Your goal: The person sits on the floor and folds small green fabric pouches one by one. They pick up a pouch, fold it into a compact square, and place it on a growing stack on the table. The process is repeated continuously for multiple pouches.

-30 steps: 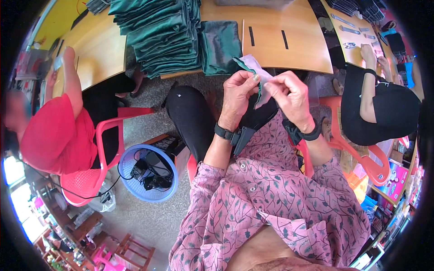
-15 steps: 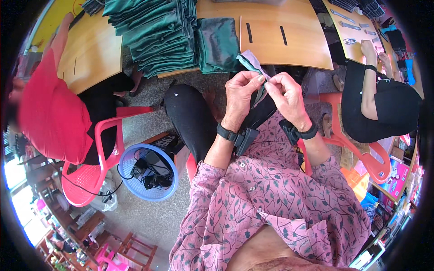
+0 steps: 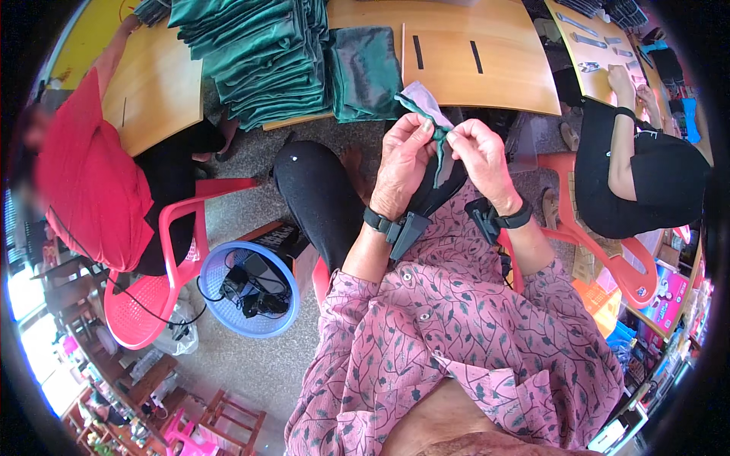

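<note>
Noted at left, on light-brown wooden tabletop, tall uneven stack of folded dark-green velvety cloth; judged liable to slump if bumped. Saw flat-folded dark-green velvety square just beside it. Found left hand raised, with thumb and forefinger closed on limp lilac fabric strip with green edging. Saw strip held in air between both hands, short of tabletop, with green tail hanging below. Judged liable to slip or twist on uneven pulling or slackening of either pinch. Found right hand level with left, with thumb and fingertips pinched on strip's right side.
</note>
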`<state>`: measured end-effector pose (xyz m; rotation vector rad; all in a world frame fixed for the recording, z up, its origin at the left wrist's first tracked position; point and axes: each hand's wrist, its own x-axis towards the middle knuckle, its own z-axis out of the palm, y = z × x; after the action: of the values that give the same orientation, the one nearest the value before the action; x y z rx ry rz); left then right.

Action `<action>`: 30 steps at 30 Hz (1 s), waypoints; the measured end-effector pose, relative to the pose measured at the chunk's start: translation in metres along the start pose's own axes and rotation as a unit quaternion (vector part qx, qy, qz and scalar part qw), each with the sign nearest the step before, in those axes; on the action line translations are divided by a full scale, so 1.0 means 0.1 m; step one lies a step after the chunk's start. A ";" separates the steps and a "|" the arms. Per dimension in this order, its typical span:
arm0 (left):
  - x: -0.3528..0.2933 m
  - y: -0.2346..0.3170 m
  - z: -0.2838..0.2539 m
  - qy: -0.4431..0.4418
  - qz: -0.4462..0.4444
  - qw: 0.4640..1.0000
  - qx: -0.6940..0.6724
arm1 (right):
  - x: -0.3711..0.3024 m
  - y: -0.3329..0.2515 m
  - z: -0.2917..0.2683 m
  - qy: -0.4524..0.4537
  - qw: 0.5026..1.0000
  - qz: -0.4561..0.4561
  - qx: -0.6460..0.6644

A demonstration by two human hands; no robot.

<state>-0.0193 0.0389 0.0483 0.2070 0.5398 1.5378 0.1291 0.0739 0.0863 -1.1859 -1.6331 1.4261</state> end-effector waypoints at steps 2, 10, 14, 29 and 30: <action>-0.02 0.00 0.00 0.003 0.005 0.999 0.044 | -0.01 0.01 0.03 0.004 1.000 -0.025 -0.012; 0.03 -0.06 -0.12 0.049 0.091 0.958 0.269 | -0.05 0.01 0.10 0.023 0.987 -0.141 -0.073; 0.03 -0.04 -0.11 0.100 0.113 0.883 0.444 | -0.10 0.02 0.17 0.024 0.973 -0.196 -0.121; -0.01 -0.16 -0.08 0.091 0.139 0.963 0.210 | -0.09 0.20 0.20 0.007 0.997 -0.080 -0.025; -0.01 -0.18 -0.09 0.087 0.129 0.967 0.200 | -0.09 0.22 0.19 0.008 0.998 -0.066 -0.015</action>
<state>-0.0077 0.0356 0.0328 0.4693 0.9962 1.6967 0.1196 0.0583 0.0616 -1.0830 -1.6950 1.3102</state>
